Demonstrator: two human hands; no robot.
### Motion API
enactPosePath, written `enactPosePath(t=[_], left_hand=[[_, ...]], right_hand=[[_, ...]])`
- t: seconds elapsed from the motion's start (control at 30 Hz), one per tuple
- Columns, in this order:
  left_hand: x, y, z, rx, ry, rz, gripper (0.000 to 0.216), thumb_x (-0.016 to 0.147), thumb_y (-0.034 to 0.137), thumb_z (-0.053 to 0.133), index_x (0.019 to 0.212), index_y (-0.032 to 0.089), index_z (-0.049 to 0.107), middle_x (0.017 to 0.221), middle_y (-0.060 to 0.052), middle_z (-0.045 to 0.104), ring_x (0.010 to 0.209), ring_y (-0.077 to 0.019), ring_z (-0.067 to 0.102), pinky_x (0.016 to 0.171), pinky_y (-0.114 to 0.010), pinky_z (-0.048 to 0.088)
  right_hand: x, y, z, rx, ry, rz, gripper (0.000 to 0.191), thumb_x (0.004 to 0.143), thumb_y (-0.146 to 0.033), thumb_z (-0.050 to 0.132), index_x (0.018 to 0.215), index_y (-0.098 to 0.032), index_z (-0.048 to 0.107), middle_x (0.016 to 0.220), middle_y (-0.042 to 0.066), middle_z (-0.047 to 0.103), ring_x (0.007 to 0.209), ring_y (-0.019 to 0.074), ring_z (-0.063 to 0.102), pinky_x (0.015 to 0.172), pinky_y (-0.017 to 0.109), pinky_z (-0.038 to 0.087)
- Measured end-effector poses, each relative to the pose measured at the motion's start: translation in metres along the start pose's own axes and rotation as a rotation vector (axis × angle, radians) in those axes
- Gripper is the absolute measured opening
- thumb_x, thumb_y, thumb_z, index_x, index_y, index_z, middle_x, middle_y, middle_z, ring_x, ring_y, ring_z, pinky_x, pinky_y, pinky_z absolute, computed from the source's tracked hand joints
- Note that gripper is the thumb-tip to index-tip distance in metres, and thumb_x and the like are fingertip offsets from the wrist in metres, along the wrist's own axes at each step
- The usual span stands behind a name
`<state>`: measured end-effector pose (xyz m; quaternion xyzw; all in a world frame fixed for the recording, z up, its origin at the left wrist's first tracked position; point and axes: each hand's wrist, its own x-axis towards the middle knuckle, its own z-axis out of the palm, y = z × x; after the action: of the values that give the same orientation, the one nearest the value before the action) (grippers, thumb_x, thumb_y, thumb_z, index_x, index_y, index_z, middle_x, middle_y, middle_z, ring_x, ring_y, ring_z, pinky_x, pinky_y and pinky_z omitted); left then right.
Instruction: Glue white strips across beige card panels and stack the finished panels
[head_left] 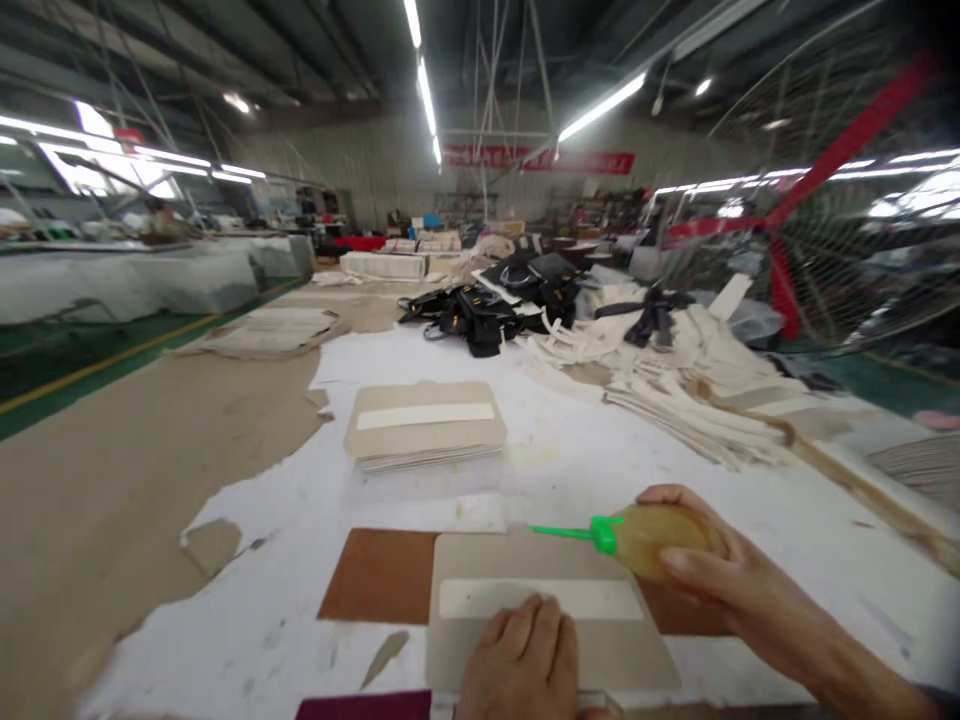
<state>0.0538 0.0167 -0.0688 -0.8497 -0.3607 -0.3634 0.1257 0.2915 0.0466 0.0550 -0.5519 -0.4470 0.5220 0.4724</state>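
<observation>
My right hand (709, 550) is wrapped around a squeeze bottle (660, 538) holding a yellowish-brown content. Its thin green nozzle (562, 532) points left, over the far edge of a beige panel (555, 655). A cream strip (600, 598) runs across this panel. My left hand (521, 660) lies on the panel's near part, fingertips on the strip and fingers side by side. Brown material (382, 575) shows under the panel on the left, and again on the right. Behind it sits a stack of similar beige panels (424, 440), the top one with its own cream strip.
White paper (285, 540) covers much of the table over brown sheet (90, 510). Farther back lie a heap of black bags or straps (495, 300) and cream strips (675, 380). A fan with red blades (847, 150) stands at right. Dark red material (367, 706) shows at the near edge.
</observation>
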Motion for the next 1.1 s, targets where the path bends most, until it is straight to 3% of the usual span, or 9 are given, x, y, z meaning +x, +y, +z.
enactPosePath(t=[0.1, 0.33, 0.47, 0.63, 0.83, 1.1], left_hand=[[0.007, 0.002, -0.001, 0.027, 0.042, -0.014, 0.059, 0.105, 0.066, 0.044, 0.116, 0.016, 0.071, 0.112, -0.007, 0.081, 0.101, -0.0223, 0.074, 0.084, -0.035, 0.059], [0.022, 0.01, -0.024, -0.007, -0.122, -0.044, 0.053, 0.101, 0.061, 0.056, 0.118, 0.013, 0.07, 0.118, -0.009, 0.079, 0.109, -0.0244, 0.07, 0.092, -0.037, 0.057], [0.021, 0.011, -0.025, -0.025, -0.184, -0.049, 0.054, 0.102, 0.06, 0.055, 0.12, 0.011, 0.069, 0.121, -0.011, 0.078, 0.111, -0.026, 0.07, 0.094, -0.039, 0.056], [0.022, 0.013, -0.026, -0.014, -0.174, -0.054, 0.054, 0.102, 0.061, 0.056, 0.118, 0.012, 0.069, 0.12, -0.01, 0.078, 0.111, -0.0253, 0.069, 0.095, -0.038, 0.055], [0.022, 0.013, -0.029, -0.058, -0.285, -0.052, 0.055, 0.102, 0.061, 0.056, 0.121, 0.011, 0.068, 0.119, -0.01, 0.076, 0.112, -0.0267, 0.067, 0.094, -0.04, 0.054], [0.019, 0.012, -0.03, -0.05, -0.315, -0.044, 0.058, 0.105, 0.063, 0.05, 0.127, 0.012, 0.065, 0.125, -0.01, 0.074, 0.116, -0.0262, 0.064, 0.099, -0.04, 0.05]], right_hand=[[0.008, -0.001, 0.005, -0.283, 0.054, -0.055, 0.062, 0.07, -0.057, 0.088, 0.116, -0.028, 0.057, 0.092, 0.002, 0.073, 0.082, 0.0239, 0.068, 0.072, 0.033, 0.055], [0.024, -0.003, 0.025, -0.661, -0.045, -0.214, 0.054, 0.072, -0.059, 0.083, 0.113, -0.028, 0.067, 0.097, 0.003, 0.076, 0.085, 0.027, 0.073, 0.076, 0.037, 0.059], [0.029, -0.01, 0.046, -0.73, -0.079, -0.365, 0.045, 0.075, -0.055, 0.08, 0.108, -0.027, 0.068, 0.095, 0.003, 0.075, 0.083, 0.0258, 0.071, 0.074, 0.037, 0.058], [0.037, -0.013, 0.065, -0.778, -0.142, -0.473, 0.037, 0.079, -0.049, 0.077, 0.107, -0.027, 0.067, 0.096, 0.003, 0.073, 0.082, 0.0231, 0.069, 0.075, 0.034, 0.057], [0.043, -0.017, 0.076, -0.816, -0.193, -0.567, 0.032, 0.082, -0.047, 0.075, 0.105, -0.027, 0.067, 0.094, 0.003, 0.073, 0.08, 0.0234, 0.07, 0.072, 0.036, 0.057], [0.05, -0.017, 0.084, -0.844, -0.265, -0.64, 0.029, 0.087, -0.041, 0.072, 0.111, -0.026, 0.064, 0.099, 0.003, 0.072, 0.085, 0.0233, 0.07, 0.075, 0.038, 0.057]])
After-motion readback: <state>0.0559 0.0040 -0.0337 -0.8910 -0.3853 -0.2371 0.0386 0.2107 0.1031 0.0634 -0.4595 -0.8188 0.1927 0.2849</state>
